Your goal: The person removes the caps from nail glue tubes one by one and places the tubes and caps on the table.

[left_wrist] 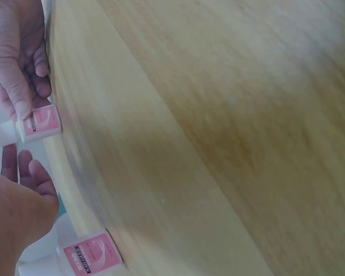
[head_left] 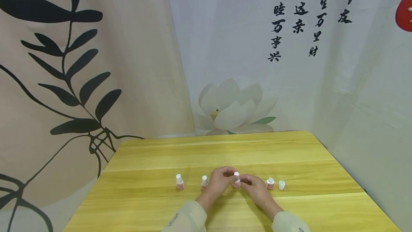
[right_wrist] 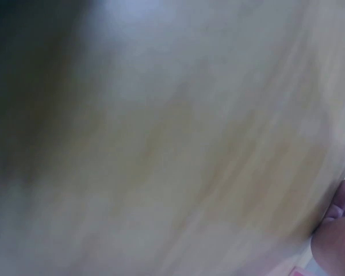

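A small white bottle with a pink label (head_left: 236,184), lettering like "nail glue", stands on the table between both hands. My left hand (head_left: 220,182) has its thumb and fingers at the white cap (head_left: 236,174). From the other side, my right hand (head_left: 256,188) grips the bottle's body, its thumb on the label (left_wrist: 41,122) in the left wrist view. Beside the left hand stands another capped bottle (head_left: 204,181), partly hidden by that hand. Right of the right hand are a bottle with a shorter top (head_left: 270,183) and a separate white cap-like piece (head_left: 281,185) with a thin tip upward.
One more capped bottle (head_left: 179,182) stands farther left in the row. The wooden table (head_left: 225,153) reaches back to hanging printed cloths (head_left: 145,63). The right wrist view is mostly blurred tabletop.
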The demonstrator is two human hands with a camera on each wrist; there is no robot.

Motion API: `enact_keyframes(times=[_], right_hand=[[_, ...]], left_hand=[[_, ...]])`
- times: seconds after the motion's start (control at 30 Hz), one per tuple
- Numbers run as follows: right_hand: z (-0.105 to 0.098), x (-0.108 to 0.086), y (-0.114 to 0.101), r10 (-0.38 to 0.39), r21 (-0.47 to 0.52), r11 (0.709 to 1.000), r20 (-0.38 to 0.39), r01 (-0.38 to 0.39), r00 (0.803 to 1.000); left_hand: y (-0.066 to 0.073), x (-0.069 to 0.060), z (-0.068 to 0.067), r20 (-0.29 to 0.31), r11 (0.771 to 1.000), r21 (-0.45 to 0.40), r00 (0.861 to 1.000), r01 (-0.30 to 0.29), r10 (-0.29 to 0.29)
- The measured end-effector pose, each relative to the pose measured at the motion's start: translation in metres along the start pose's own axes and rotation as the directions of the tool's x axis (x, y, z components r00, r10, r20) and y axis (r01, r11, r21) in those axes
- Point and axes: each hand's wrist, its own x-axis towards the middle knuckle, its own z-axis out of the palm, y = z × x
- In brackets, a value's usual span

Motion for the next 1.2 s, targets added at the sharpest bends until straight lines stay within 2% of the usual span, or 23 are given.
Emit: enact_keyframes(times=[0.23,0.57,0.77,1.2], right_hand=[[-0.0002,-0.0012,-0.0007,-0.003,-0.006,1.0,0.014,0.003,1.0],[0.0,-0.0025,-0.0018,-0.011,-0.014,1.0,-0.011,0.011,1.0],[-0.0003,-0.003,-0.0013,-0.008,-0.02,1.0,-0.003,0.008,1.0],[0.0005,-0.0006,0.0001,-0.014,-0.034,0.999,-0.007,0.014,1.0]], left_hand=[[-0.0002,0.0004,0.0,0.0,1.0,-0.007,1.0,-0.002,0.002],[-0.0006,-0.0012,-0.0004,0.016,0.999,-0.036,1.0,-0.013,0.014],[-0.0015,-0.0025,-0.0006,0.007,0.999,-0.02,1.0,-0.025,0.025],[-0.0007,-0.0016,-0.0009,0.005,1.0,-0.026,1.0,-0.012,0.012]])
